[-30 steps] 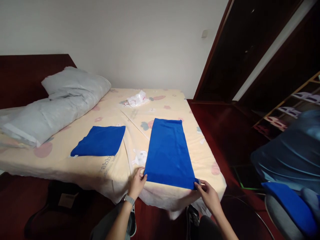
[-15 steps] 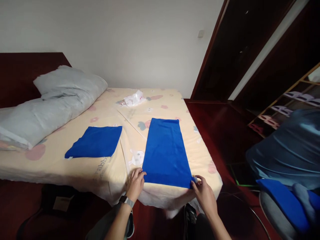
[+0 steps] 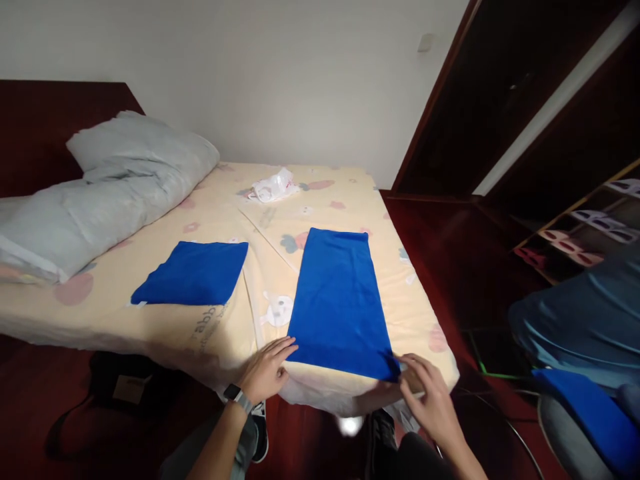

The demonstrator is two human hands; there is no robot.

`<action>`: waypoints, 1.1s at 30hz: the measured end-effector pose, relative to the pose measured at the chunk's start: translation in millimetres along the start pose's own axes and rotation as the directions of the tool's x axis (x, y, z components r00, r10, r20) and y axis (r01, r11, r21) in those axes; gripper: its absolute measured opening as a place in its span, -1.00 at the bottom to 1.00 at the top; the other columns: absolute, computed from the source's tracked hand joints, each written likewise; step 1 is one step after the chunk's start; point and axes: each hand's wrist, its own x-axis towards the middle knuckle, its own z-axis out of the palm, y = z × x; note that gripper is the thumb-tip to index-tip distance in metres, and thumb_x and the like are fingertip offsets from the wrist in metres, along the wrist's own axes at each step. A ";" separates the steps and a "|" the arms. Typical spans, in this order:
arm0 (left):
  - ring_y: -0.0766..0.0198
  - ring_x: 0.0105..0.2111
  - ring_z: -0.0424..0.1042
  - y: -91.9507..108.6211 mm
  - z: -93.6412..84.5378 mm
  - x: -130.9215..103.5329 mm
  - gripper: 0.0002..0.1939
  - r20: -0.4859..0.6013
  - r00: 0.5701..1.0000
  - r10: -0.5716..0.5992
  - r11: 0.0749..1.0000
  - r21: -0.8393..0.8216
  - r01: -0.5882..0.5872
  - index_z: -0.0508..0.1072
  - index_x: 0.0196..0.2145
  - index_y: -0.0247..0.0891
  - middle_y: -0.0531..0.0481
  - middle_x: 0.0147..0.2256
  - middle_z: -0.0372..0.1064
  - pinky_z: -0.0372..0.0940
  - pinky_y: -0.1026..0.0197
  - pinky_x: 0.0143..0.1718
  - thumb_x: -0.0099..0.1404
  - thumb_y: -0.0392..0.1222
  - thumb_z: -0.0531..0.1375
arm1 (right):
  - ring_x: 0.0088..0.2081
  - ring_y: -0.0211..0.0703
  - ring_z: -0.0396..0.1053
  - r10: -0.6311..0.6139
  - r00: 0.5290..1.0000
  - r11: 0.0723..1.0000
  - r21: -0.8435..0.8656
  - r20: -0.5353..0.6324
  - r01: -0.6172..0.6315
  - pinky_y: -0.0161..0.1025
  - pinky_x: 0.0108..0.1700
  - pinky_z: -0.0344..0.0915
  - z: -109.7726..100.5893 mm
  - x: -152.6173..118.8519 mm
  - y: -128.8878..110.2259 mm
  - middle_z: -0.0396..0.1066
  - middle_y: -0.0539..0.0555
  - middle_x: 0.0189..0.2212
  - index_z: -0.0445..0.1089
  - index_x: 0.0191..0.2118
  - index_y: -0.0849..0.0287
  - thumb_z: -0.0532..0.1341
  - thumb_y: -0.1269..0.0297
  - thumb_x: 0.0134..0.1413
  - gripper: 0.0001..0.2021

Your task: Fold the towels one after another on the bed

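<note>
Near the right-hand corner of the bed (image 3: 350, 193), with its short end at the near edge, a long blue cloth (image 3: 337, 300) lies flat, a few shallow ripples across it. It looks light, thin and soft, more likely to wrinkle or skew than to slip away, and nothing about it seems fragile. Its two near corners look the best places to take hold, each pinched between thumb and fingers, with an even pull so the sides stay straight. At the near left corner, the left hand (image 3: 265, 370) rests its fingers (image 3: 287, 343) on the cloth, held close together and nearly straight, the thumb apart below them. Beside the near right corner, the right hand (image 3: 431, 397) has its thumb and forefinger curved towards each other; whether any fabric is caught between them I cannot tell. Farther left, also by the near edge, lies a smaller blue cloth (image 3: 195, 275). Towards the bed's far edge sits a crumpled plastic bag (image 3: 275, 186), and a grey quilt (image 3: 135, 177) is heaped at the left end, by the headboard (image 3: 60, 123).
</note>
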 end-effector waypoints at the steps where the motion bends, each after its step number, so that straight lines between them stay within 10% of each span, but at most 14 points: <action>1: 0.18 0.28 0.21 0.4 1.2 -0.7 -0.29 -0.009 1.000 0.003 1.000 0.006 -0.003 0.30 0.24 -0.03 0.08 0.28 0.23 0.21 0.00 0.31 0.17 -0.49 0.07 | 0.14 0.06 0.32 -0.081 0.992 0.997 0.009 0.097 0.081 0.03 0.16 0.29 1.8 -1.8 -0.4 0.37 0.14 0.10 0.39 0.11 0.02 0.16 0.14 0.18 -0.62; 4: 0.20 0.27 0.23 0.9 5.8 -1.3 -0.37 -0.053 0.999 -0.003 1.000 0.012 0.003 0.30 0.23 0.00 0.09 0.27 0.25 0.23 -0.01 0.30 0.28 -0.46 0.03 | 0.17 0.03 0.33 -0.148 0.958 0.989 0.016 0.247 0.148 0.02 0.16 0.34 8.6 -4.6 5.0 0.37 0.09 0.16 0.33 0.19 -0.04 0.15 0.21 0.17 -0.55; 9: 0.21 0.21 0.30 -0.4 8.2 0.4 -0.49 -0.106 0.994 -0.036 0.998 -0.055 0.031 0.28 0.23 -0.01 0.06 0.21 0.33 0.26 -0.02 0.27 0.38 -0.37 0.04 | 0.08 0.07 0.42 -0.040 0.983 0.998 0.050 0.181 0.031 0.02 0.13 0.39 6.5 3.4 19.5 0.48 0.14 0.05 0.43 0.10 0.07 0.15 0.10 0.15 -0.57; 17: 0.13 -0.04 0.46 -0.4 13.2 20.7 -0.79 -0.214 0.947 -0.238 0.967 -0.147 0.209 0.44 -0.03 -0.12 -0.03 -0.09 0.51 0.39 0.01 0.03 0.44 -0.21 0.08 | 0.01 0.09 0.48 0.468 0.847 0.846 0.149 0.251 -0.512 -0.13 0.06 0.42 1.0 25.8 19.4 0.56 0.12 -0.07 0.55 -0.12 0.08 0.14 -0.24 0.00 -0.46; 25: 0.08 -0.22 0.47 5.5 19.0 48.2 -0.79 -0.311 0.877 -0.367 0.928 -0.055 0.369 0.48 -0.21 -0.19 -0.09 -0.28 0.52 0.34 0.02 -0.13 0.45 -0.10 0.08 | 0.04 0.14 0.46 0.351 0.896 0.889 0.203 0.273 -0.410 -0.04 0.12 0.39 2.3 36.1 11.9 0.56 0.07 -0.06 0.56 -0.06 0.03 0.22 -0.10 -0.09 -0.50; 33: 0.06 -0.22 0.47 9.7 18.5 60.7 -0.72 -0.332 0.828 -0.452 0.879 -0.012 0.476 0.51 -0.23 -0.22 -0.10 -0.28 0.55 0.25 0.02 -0.10 0.48 -0.12 0.04 | 0.00 0.14 0.47 0.525 0.812 0.809 0.148 0.253 -0.569 -0.17 -0.04 0.41 11.1 52.2 7.5 0.59 0.10 -0.14 0.55 -0.25 0.09 0.16 -0.27 -0.05 -0.47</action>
